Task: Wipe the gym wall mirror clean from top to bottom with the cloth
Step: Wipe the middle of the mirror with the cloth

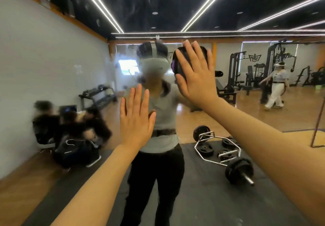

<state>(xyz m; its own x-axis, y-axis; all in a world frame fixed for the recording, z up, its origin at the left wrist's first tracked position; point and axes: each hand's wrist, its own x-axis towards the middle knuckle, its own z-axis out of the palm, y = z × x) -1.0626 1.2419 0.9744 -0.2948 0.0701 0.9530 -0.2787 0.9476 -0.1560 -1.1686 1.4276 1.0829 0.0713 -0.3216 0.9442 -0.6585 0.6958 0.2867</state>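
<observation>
1. Cloth (177, 64): dark with a purple edge, pressed flat on the mirror (52, 58), under the right hand (197, 78), high on the glass.
2. Right hand: fingers straight and spread, palm pushing the cloth onto the mirror; nothing curled round it.
3. Left hand (136, 118): flat, fingers straight and together, lower and left of the cloth, holding nothing; contact with the glass unclear.
4. Mirror reflects the person in grey top, black trousers.
5. Barbell (233, 162) with plates reflected on black mat, below right of the cloth.
6. Gym machines (235, 71) reflected right of the cloth.
</observation>
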